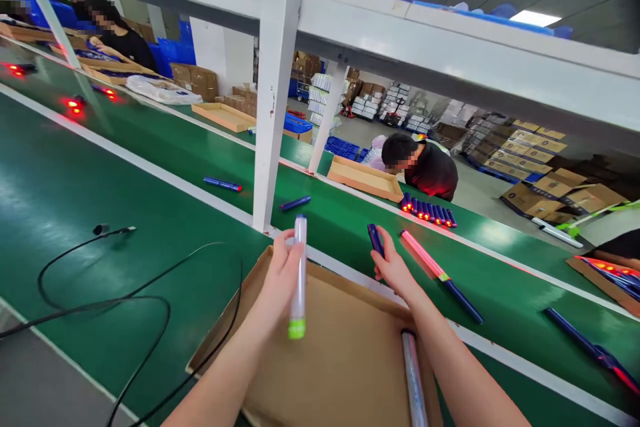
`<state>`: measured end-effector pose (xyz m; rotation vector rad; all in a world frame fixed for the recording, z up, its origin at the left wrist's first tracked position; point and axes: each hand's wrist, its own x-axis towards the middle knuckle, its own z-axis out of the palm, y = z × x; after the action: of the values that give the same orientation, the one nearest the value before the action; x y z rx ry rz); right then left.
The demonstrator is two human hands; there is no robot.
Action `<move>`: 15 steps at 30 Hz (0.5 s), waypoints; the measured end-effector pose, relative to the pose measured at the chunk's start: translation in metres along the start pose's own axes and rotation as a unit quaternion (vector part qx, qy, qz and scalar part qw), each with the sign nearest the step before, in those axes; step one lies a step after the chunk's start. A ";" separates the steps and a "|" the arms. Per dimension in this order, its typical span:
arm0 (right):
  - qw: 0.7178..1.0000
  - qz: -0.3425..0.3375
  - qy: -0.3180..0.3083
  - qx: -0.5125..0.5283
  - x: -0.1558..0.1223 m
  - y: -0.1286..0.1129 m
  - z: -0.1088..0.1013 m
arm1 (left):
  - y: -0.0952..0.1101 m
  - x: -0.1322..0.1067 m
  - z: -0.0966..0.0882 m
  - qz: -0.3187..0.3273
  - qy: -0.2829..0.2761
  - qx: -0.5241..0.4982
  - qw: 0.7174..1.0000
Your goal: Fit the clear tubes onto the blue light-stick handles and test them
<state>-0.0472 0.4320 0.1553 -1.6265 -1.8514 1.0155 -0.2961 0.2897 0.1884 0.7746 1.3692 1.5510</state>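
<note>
Bare left hand (281,277) grips a clear plastic tube with a lime-green end cap (299,280), held nearly upright above a flat brown cardboard tray (325,373). Its fingers (286,250) curl closely together around the tube near mid-length, a hold that appears steady and leaves both ends free. Bare right hand (395,270), well apart from the left, holds a slim dark-blue rod (375,240) near the far edge of the tray. Its fingers (383,245) lie pressed together against the rod; the exact thumb placement cannot be told. Just beside this hand, a glowing pink baton with a dark-blue handle (440,277) lies on the green conveyor belt (115,167). A second clear plastic tube (413,377) lies in the tray beneath the right forearm. Farther along the belt stands a tight row of blue batons with red lights (429,210), and a looped black cable (100,300) crosses the belt at left. Beyond a white steel shelf post (274,80), a co-worker in a dark top (433,177) leans beside a shallow cardboard tray (363,178).
</note>
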 end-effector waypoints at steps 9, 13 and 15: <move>0.984 0.023 0.005 0.176 -0.270 0.007 0.018 | 0.011 -0.021 0.076 -0.169 -0.008 -0.392 0.904; 0.972 0.080 -0.059 0.211 -0.288 0.001 0.026 | 0.011 -0.044 0.095 -0.170 0.005 -0.397 0.902; 0.956 0.123 -0.088 0.250 -0.290 0.003 0.021 | 0.012 -0.053 0.102 -0.161 -0.003 -0.400 0.902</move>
<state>-0.0077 0.1446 0.1748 -1.5054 -1.3509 1.6295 -0.1870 0.2838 0.2249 0.0356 0.6800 1.6323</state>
